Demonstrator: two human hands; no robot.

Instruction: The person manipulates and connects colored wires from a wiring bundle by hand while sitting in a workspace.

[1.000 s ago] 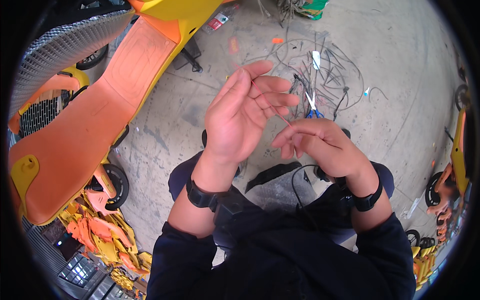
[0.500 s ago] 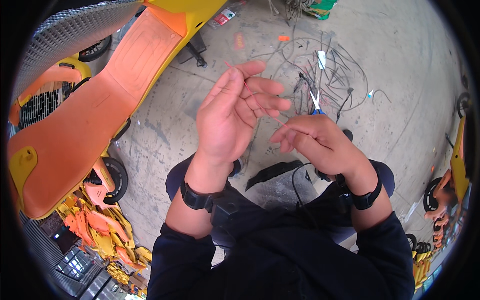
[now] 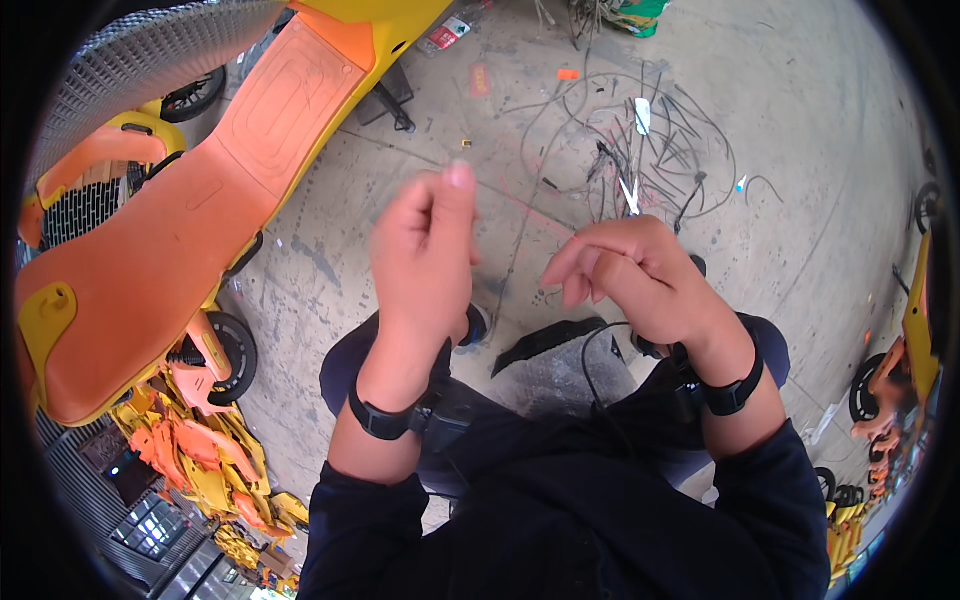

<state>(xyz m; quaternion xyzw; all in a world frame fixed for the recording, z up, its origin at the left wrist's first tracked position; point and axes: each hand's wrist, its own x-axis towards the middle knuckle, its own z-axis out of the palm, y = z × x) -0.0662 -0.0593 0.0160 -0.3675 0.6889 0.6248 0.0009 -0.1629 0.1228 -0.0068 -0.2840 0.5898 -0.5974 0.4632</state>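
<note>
A grey concrete floor [image 3: 800, 150] is crossed by thin seams [image 3: 512, 250] and marked by dark scuffs [image 3: 320, 262]; soft, even light is spread over it. At lower left, bright panes [image 3: 157, 533] are framed near a grey ribbed surface [image 3: 78, 505]. Yellow and orange panels [image 3: 200, 465] are heaped nearby; wheeled machines [image 3: 865, 388] are ranged along the right rim.

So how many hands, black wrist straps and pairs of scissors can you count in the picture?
Hands: 2 (the left hand and the right hand)
Black wrist straps: 2, one on each wrist
Scissors: 1 pair, partly hidden behind the right hand
Total: 5
</note>
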